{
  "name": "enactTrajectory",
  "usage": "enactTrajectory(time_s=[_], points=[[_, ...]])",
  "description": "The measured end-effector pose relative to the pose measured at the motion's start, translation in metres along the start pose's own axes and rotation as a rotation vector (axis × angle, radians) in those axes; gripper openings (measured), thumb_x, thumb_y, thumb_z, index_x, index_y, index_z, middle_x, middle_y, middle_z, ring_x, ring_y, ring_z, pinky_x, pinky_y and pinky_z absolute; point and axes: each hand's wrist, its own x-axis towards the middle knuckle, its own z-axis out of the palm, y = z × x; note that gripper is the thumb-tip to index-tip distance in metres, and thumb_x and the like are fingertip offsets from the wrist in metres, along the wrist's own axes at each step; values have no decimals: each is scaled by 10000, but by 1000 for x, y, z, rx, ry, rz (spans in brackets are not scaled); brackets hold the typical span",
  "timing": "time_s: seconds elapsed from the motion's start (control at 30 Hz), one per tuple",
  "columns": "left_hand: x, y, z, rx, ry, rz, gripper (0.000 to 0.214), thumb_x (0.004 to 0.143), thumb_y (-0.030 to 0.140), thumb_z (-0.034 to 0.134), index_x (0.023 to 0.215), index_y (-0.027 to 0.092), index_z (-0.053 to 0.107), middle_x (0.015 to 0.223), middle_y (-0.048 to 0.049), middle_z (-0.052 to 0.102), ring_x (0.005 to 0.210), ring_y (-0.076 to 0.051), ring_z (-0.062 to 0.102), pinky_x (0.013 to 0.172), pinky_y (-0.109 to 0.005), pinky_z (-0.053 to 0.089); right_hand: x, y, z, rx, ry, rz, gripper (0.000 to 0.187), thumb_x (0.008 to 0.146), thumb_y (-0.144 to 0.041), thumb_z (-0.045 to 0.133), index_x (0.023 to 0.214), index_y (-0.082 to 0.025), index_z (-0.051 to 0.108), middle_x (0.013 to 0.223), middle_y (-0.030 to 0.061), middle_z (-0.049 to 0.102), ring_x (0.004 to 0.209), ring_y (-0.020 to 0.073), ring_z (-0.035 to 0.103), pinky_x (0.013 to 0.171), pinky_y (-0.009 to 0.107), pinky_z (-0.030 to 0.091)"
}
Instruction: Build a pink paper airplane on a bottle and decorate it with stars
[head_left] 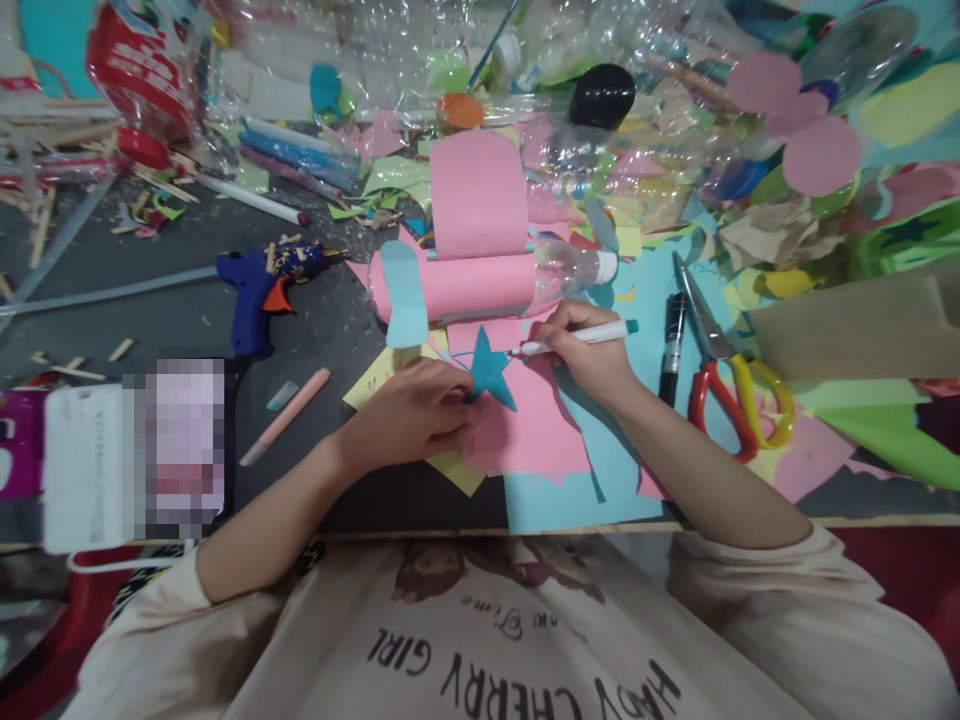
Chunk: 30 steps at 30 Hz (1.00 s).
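- The blue star [490, 372] is seen flat on the pink paper [540, 440], just on the person's side of the pink-wrapped bottle [472, 283], and it is flanked by both hands.
- Here, the left hand [409, 415] is placed nearer: the star's lower left is met by its bent fingers, though whether the paper is pinched or merely pressed cannot be told, the fingertips being partly hidden.
- And on the other side, the white marker [577, 338] is grasped in the right hand [589, 350], its tip held right by the star's right edge.
- No strong long axis is shown by the star; one point is aimed away from the person, towards the bottle.
- The marker is laid nearly crosswise to that point, so everything appears to be hinged on tip against edge, with the star steadied from the left.
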Motion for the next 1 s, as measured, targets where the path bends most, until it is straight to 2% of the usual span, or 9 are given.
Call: enactTrajectory(time_s=[0.1,0.33,0.53,0.73,0.9,1.0], points=[[1,1,-1,0,4,9,275,1032,299,480,983,180,723,993,-62,652,877,-178,554,815,-313,429,0,0,1,-5,-10,1,260,717,-258,610,506,-229,461,479,-51,486,487,111,476,519,267,388],[1,1,-3,20,-21,5,330,1045,317,444,973,185,738,1018,-70,659,896,-178,571,837,-322,445,-1,-2,3,-58,-14,-3,238,694,-257,614,502,-225,478,476,-58,475,472,97,403,503,263,354],[-2,-1,0,15,-53,-21,373,1054,359,412,972,206,742,1048,-68,658,948,-183,588,884,-334,466,-1,-3,3,-61,-45,26,221,668,-252,593,485,-225,472,475,-47,493,487,102,420,497,263,346],[-3,-1,1,-11,-51,-29,354,1039,367,442,946,201,740,1027,-69,662,959,-196,598,873,-343,485,-2,-2,1,-7,62,-8,250,707,-244,585,498,-232,449,468,-59,478,452,98,422,507,267,380],[-2,-1,1,-22,-29,-17,300,1024,316,477,951,189,737,1034,-78,662,942,-208,603,849,-352,478,-3,-1,2,-35,14,12,281,726,-276,634,505,-232,466,490,-47,492,493,123,492,520,276,420],[-2,0,0,-22,-33,-12,302,1029,317,470,956,188,734,1048,-78,660,927,-201,599,846,-347,469,-2,-3,3,-47,12,10,272,703,-277,632,490,-230,470,474,-52,478,481,111,450,515,268,410]])
